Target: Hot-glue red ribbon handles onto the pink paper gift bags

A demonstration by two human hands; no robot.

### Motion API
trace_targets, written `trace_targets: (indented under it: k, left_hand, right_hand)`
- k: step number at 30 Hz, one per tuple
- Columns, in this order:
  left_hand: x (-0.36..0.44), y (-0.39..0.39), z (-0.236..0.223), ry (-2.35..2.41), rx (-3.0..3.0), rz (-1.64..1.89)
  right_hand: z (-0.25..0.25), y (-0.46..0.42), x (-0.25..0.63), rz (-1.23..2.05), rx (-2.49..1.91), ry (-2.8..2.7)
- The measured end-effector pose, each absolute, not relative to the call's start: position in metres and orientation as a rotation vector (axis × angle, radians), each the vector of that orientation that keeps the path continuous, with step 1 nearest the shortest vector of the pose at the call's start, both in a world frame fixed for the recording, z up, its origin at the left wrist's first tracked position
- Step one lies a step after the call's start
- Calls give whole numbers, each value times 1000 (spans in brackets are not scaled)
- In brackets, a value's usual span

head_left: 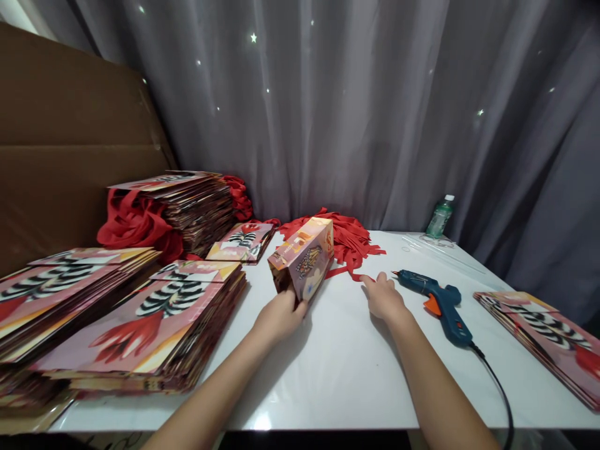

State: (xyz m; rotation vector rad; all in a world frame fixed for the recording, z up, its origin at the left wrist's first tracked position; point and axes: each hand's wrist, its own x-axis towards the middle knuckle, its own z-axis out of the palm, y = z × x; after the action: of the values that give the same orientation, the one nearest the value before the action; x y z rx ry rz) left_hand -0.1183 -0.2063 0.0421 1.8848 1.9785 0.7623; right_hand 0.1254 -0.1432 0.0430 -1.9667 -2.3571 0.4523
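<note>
A grey curtain with small bright stars hangs behind a white table. Near the middle, the person's left hand holds a printed paper bag up at a tilt, fingers at its dark open end and thumb outside. The right hand, to the right, has its fingertips at the end of a red ribbon running from the red ribbon pile on the far side; whether they pinch it or only touch it cannot be told.

The bag looks light and fairly stiff along its folds, though its broad panels would likely dent or crease under a hard squeeze, and its sheen suggests a slightly slippery face. The open edge or a folded corner seems the surest hold. The ribbon appears soft and limp, best taken close to its end. A blue glue gun lies just right of the right hand.
</note>
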Motion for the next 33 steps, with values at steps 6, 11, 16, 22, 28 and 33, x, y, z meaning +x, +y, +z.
trace_targets:
  k: [6,11,16,22,28,33]
  left_hand:
    - [-123,-167,65,1853,1885,1045]
    - [-132,-160,56,1678,1759,1384]
    - [-131,-161,42,1500,1495,1630]
    - [-112,-167,46,1125,1184,1700]
    - [-104,-172,41,1229,1061,1829]
    - [-104,-170,35,1299,1112,1805]
  right_hand:
    - [37,-138,123,625,-1720,-2390]
    - [38,-149,107,975,-1166,-2356]
    - [36,-156,93,1142,-785,-1961]
    - [31,-154,81,1117,-839,-1717]
    - [30,-168,68,1592,-838,-1423]
    - [33,-178,64,1614,-807,-1494]
